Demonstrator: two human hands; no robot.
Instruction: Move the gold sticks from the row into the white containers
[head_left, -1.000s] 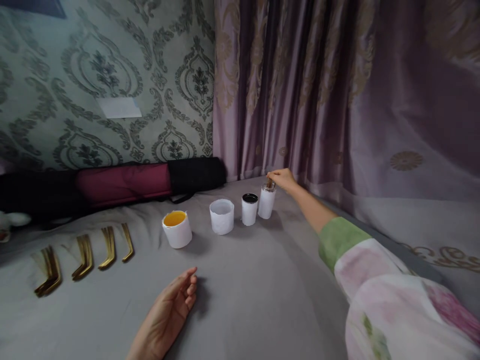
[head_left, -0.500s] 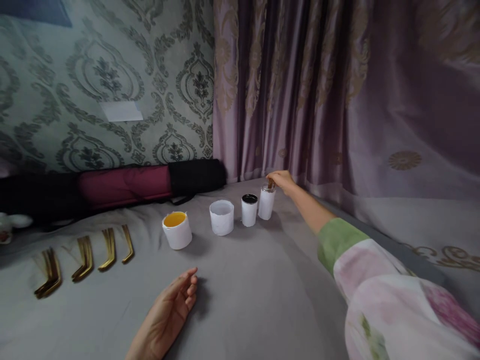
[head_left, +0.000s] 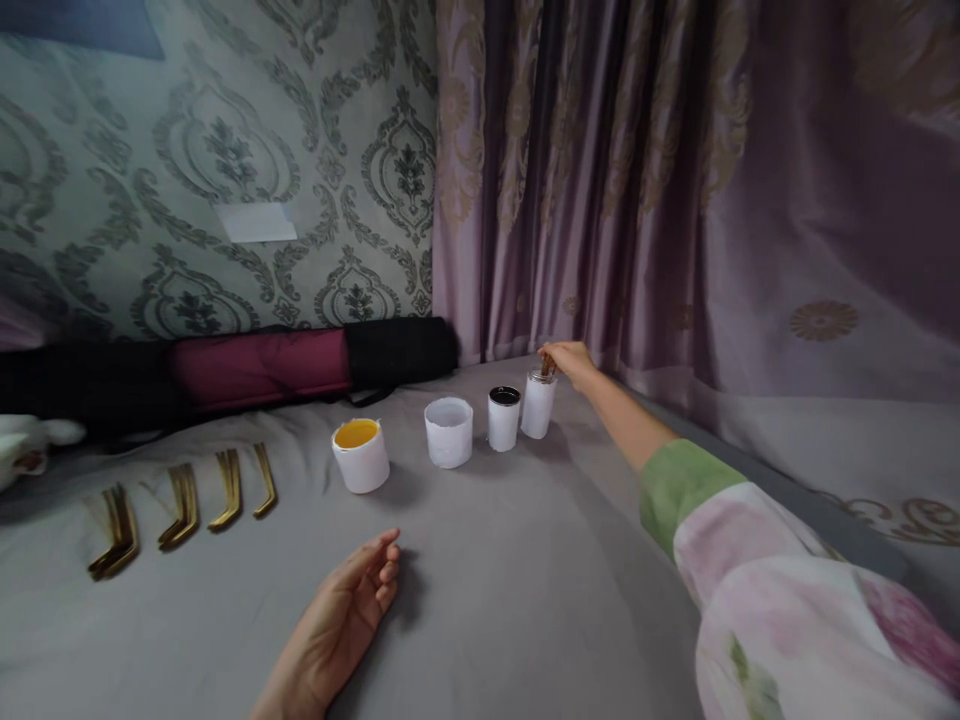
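Note:
At the far right of a row of white containers, my right hand (head_left: 571, 362) is closed on a small bundle of brownish-gold strips (head_left: 548, 366). Their lower ends are at the mouth of a tall white container (head_left: 537, 410) and go out of sight there. Beside it stands a shorter white can (head_left: 502, 425) with a dark inside, then a wide white tub (head_left: 448, 440), then a white tub with a yellow inside (head_left: 361, 465). My left hand (head_left: 349, 615) is empty, palm turned inward and fingers loosely bent, in front of the tubs.
Several groups of bent gold strips (head_left: 180, 505) lie on the grey sheet (head_left: 510, 600) at the left. A long black and maroon bag (head_left: 262, 368) runs along the patterned wall. Purple curtains (head_left: 570, 180) hang behind the containers. Part of a white plush object (head_left: 30, 440) shows at the left edge.
The view has shifted slightly, so the scene sits a little further right. My right hand stays at the tall container's mouth with the strips; my left hand keeps its pose.

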